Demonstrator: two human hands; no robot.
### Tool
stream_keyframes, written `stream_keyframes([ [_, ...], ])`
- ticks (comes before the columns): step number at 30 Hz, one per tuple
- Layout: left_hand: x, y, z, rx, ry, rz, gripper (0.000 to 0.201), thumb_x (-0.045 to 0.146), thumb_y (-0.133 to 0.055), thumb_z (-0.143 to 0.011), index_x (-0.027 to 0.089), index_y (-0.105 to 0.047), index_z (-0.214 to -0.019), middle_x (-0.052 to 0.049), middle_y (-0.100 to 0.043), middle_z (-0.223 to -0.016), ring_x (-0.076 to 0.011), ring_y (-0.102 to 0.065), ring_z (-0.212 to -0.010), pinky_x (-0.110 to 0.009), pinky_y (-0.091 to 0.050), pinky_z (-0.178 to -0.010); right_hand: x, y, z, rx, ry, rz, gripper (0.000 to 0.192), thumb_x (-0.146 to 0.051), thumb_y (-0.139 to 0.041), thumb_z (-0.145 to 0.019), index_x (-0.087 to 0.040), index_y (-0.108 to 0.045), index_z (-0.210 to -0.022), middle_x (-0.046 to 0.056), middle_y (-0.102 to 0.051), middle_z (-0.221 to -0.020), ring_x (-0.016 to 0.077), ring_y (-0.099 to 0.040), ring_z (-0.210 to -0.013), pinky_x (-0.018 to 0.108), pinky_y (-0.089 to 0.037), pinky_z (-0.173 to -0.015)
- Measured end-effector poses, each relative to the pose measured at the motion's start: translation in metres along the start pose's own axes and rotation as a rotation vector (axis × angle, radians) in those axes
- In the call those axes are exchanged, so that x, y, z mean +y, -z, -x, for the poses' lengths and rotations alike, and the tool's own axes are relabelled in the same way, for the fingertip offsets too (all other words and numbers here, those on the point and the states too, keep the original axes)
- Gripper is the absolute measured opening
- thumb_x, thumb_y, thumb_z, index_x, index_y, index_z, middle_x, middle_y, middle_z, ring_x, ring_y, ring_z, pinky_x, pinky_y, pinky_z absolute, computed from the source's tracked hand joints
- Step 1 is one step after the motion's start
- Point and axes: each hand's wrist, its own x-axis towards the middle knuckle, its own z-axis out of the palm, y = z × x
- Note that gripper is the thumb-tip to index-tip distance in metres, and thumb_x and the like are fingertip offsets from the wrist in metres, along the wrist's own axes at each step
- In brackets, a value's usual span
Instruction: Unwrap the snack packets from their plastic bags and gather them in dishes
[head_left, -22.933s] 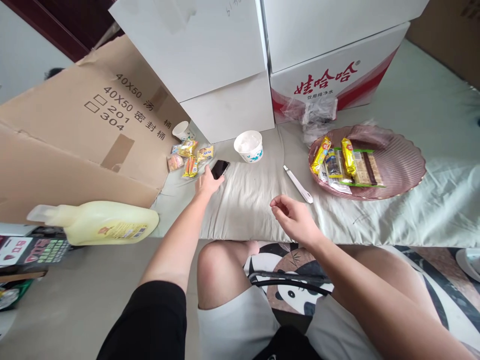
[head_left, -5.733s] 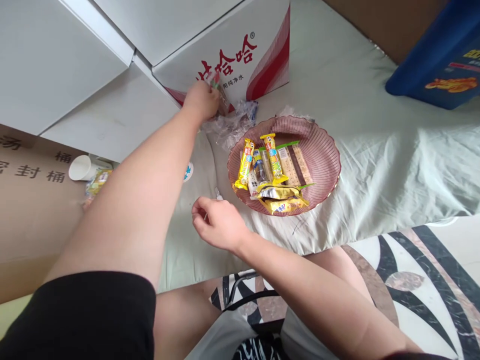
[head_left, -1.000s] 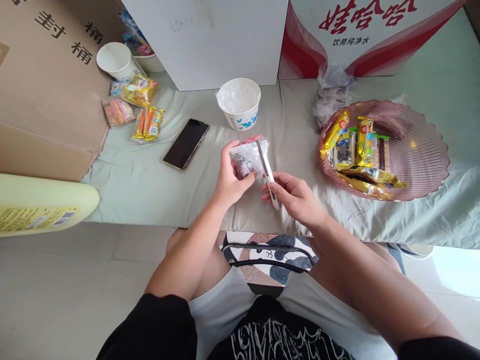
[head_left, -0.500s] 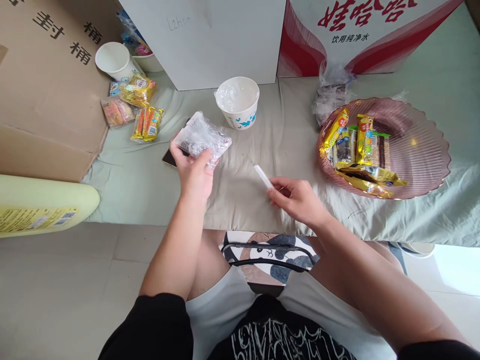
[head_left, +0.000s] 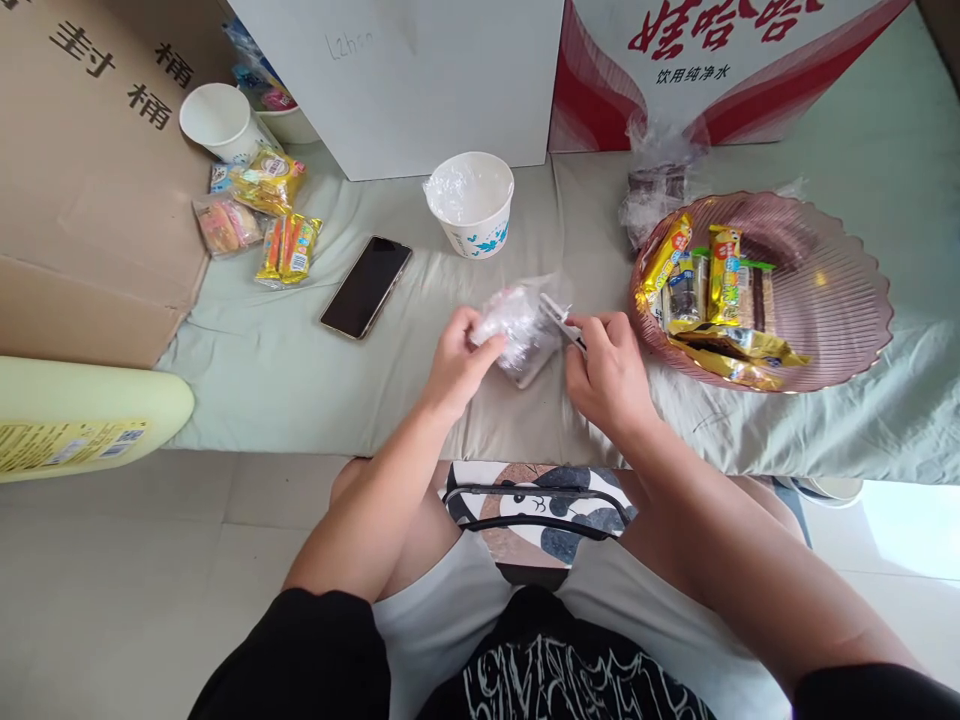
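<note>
- Pinching a clear packet (head_left: 517, 325) between thumb and fingers, the left hand (head_left: 457, 362) grips its left end; the packet sits just above the sheet (head_left: 300, 370), between both hands.
- Right hand (head_left: 609, 375) is closed around a small white cutter (head_left: 564, 322); its tip touches the packet's right edge.
- Risk: the film is thin and crinkly, so the blade could skid off and slide toward the left fingers, which sit just beside the cut line.
- Risk: a one-end pinch leaves the packet floppy; it may fold or twist under the blade, tearing ragged instead of opening clean.
- Risk: a deep cut could nick the dark snack inside or spill it onto the sheet.
- Cannot tell how far the blade is out; the right fingers hide the handle.
- Beyond the hands: cup (head_left: 471, 203). Right of the right hand: plate (head_left: 840, 300) with snacks. Left of the left hand: phone (head_left: 366, 287).
</note>
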Motion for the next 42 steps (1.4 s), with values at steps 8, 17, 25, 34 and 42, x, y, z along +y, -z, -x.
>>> stream_keyframes([
  [8, 0.005, 0.007, 0.0, 0.068, -0.076, -0.096, 0.048, 0.048, -0.084, -0.074, 0.026, -0.058, -0.107, -0.004, -0.068, -0.107, -0.0213, -0.069, -0.096, -0.034, -0.056, -0.082, -0.002, 0.007, 0.001, -0.082, 0.208, -0.143, 0.055, -0.013, -0.048, -0.082, -0.02, -0.058, -0.136, 0.016, -0.063, -0.135, 0.0325, -0.058, -0.125, 0.053, -0.047, -0.108],
  [17, 0.012, 0.044, -0.012, 0.253, 0.052, -0.064, 0.028, 0.029, -0.072, -0.075, 0.025, -0.053, -0.095, 0.001, -0.062, -0.081, -0.0204, -0.071, -0.076, -0.029, -0.054, -0.061, -0.001, 0.012, -0.001, -0.04, 0.189, -0.13, 0.023, -0.013, -0.05, -0.086, -0.023, -0.071, -0.087, 0.007, -0.064, -0.087, 0.0246, -0.06, -0.084, 0.041, -0.051, -0.08],
  [25, 0.026, 0.079, -0.004, 0.506, 0.076, -0.165, 0.027, 0.009, -0.055, -0.061, 0.024, -0.052, -0.083, 0.005, -0.057, -0.068, -0.0102, -0.057, -0.05, -0.02, -0.035, -0.043, 0.01, 0.033, 0.003, 0.003, 0.126, -0.227, 0.023, -0.012, -0.046, -0.08, -0.024, -0.065, -0.075, 0.008, -0.068, -0.093, 0.0244, -0.067, -0.087, 0.041, -0.055, -0.081],
  [34, 0.035, 0.075, 0.022, 0.072, -0.277, -0.63, 0.034, 0.034, -0.076, -0.075, 0.024, -0.066, -0.105, -0.001, -0.071, -0.092, -0.0165, -0.061, -0.077, -0.03, -0.051, -0.073, 0.006, 0.034, 0.014, -0.184, 0.155, -0.201, 0.051, -0.038, -0.066, -0.086, -0.02, -0.06, -0.132, 0.003, -0.077, -0.09, 0.0197, -0.063, -0.063, 0.036, -0.051, -0.066],
  [42, 0.052, 0.073, 0.042, -0.186, -0.065, -1.071, 0.062, 0.028, -0.076, -0.08, 0.027, -0.054, -0.138, -0.002, -0.077, -0.104, -0.0194, -0.065, -0.083, -0.033, -0.051, -0.082, 0.005, 0.042, 0.021, 0.088, 0.371, -0.015, 0.02, -0.011, -0.057, -0.088, -0.025, -0.067, -0.077, 0.004, -0.078, -0.108, 0.0314, -0.064, -0.116, 0.048, -0.045, -0.093],
])
